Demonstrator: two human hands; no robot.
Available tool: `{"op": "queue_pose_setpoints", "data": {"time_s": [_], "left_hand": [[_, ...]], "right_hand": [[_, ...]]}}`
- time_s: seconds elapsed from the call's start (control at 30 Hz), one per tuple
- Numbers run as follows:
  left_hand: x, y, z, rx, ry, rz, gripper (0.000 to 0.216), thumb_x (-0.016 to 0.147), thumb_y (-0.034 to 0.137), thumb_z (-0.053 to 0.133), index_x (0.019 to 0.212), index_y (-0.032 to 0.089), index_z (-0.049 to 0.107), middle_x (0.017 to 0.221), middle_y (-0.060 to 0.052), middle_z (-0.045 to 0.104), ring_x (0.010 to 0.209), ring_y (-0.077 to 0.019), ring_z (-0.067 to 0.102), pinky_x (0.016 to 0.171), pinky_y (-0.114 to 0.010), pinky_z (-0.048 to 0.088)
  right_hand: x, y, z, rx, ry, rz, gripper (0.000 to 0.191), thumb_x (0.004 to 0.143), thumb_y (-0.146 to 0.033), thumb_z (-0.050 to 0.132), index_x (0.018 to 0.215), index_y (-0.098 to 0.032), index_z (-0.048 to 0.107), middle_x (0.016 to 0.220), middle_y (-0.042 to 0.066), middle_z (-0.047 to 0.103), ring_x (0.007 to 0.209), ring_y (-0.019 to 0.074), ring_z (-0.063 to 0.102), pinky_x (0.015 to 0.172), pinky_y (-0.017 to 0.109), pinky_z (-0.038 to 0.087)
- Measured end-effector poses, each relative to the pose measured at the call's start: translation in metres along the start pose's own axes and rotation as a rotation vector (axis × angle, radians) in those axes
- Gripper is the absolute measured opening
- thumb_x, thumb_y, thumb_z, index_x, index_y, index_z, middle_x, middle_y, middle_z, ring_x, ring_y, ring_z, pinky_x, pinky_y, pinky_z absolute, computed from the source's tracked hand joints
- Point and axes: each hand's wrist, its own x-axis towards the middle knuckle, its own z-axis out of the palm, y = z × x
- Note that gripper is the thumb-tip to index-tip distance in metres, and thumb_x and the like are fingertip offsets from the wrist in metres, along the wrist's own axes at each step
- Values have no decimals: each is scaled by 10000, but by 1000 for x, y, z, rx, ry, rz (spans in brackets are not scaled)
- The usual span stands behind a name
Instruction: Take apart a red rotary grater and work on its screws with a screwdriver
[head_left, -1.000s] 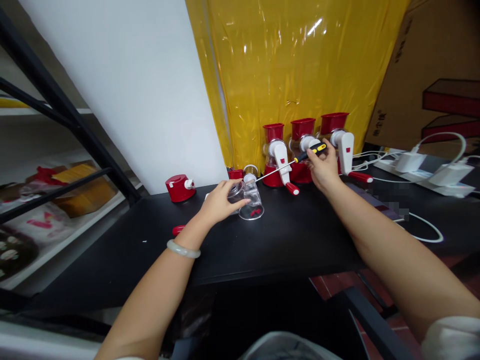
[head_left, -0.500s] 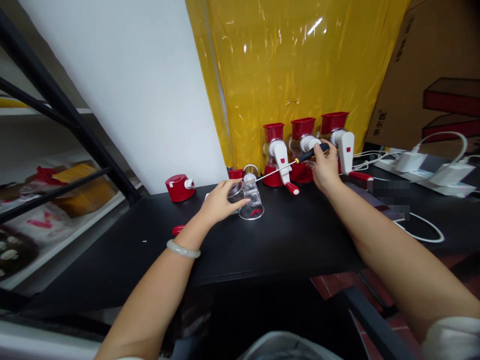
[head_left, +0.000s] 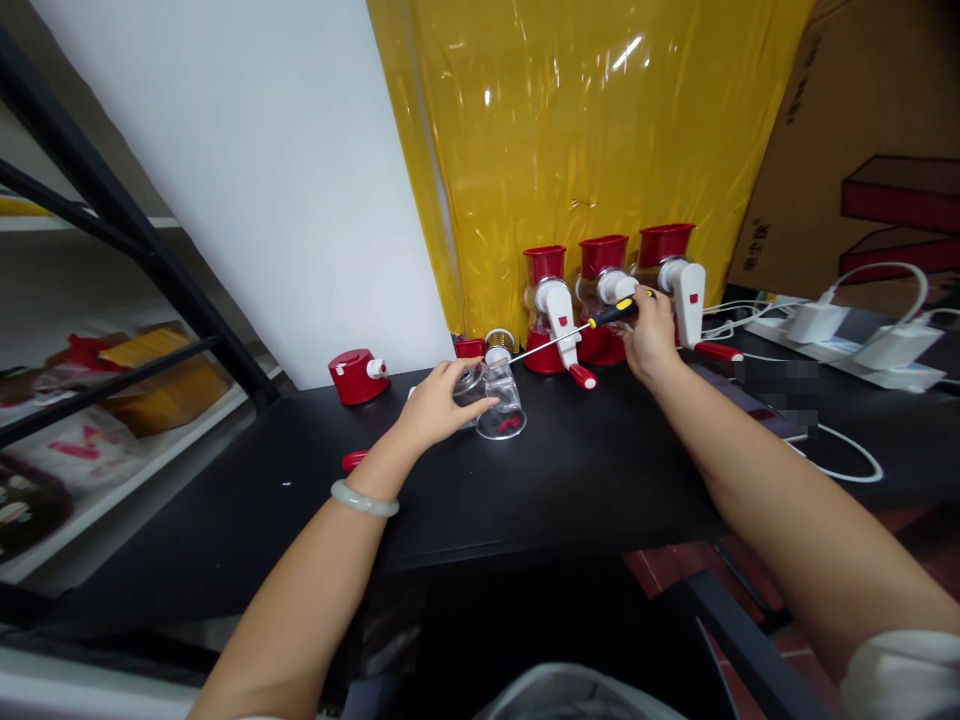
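My left hand (head_left: 437, 405) is closed around a clear plastic housing (head_left: 501, 402) that rests on the black table (head_left: 570, 470). My right hand (head_left: 649, 335) grips the black and yellow handle of a screwdriver (head_left: 577, 332). Its long metal shaft slants down to the left, and the tip sits at the top of the clear housing, by a white fitting (head_left: 496, 356). A pale bangle (head_left: 364, 499) circles my left wrist.
Three red and white hand-crank devices (head_left: 551, 310) stand in a row before a yellow plastic curtain (head_left: 585, 130). A red base part (head_left: 352, 376) lies left. White chargers and cables (head_left: 855, 345) lie right, under cardboard boxes (head_left: 862, 150). A black shelf frame (head_left: 135, 250) stands left.
My right hand has turned the screwdriver handle slightly, hiding more of the yellow end. The left hand and clear housing have stayed put.
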Motion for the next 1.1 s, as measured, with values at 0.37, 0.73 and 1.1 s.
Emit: {"op": "queue_pose_setpoints", "data": {"time_s": [0.37, 0.73, 1.1], "left_hand": [[0, 0, 0, 6, 0, -1, 631, 813, 598, 677, 1353, 314, 513, 1318, -68, 600, 1157, -268, 618, 987, -447, 495], [0, 3, -1, -5, -6, -9, 606, 814, 582, 684, 1332, 313, 520, 1319, -66, 601, 1160, -266, 616, 999, -452, 494], [1, 1, -1, -5, -9, -8, 599, 814, 567, 690, 1331, 318, 520, 1333, -73, 595, 1174, -279, 612, 1006, -468, 487]], "right_hand": [[8, 6, -1, 39, -3, -25, 450, 724, -342, 636, 1145, -271, 494, 1001, 16, 656, 853, 171, 691, 590, 289, 572], [2, 4, -5, -203, 33, -68, 471, 771, -578, 619, 1110, -269, 514, 888, -11, 589, 579, 100, 566, 467, 240, 484], [5, 11, -1, -1, -20, -69, 603, 652, -551, 769, 1087, -267, 464, 991, 14, 636, 726, 138, 651, 546, 277, 557]]}}
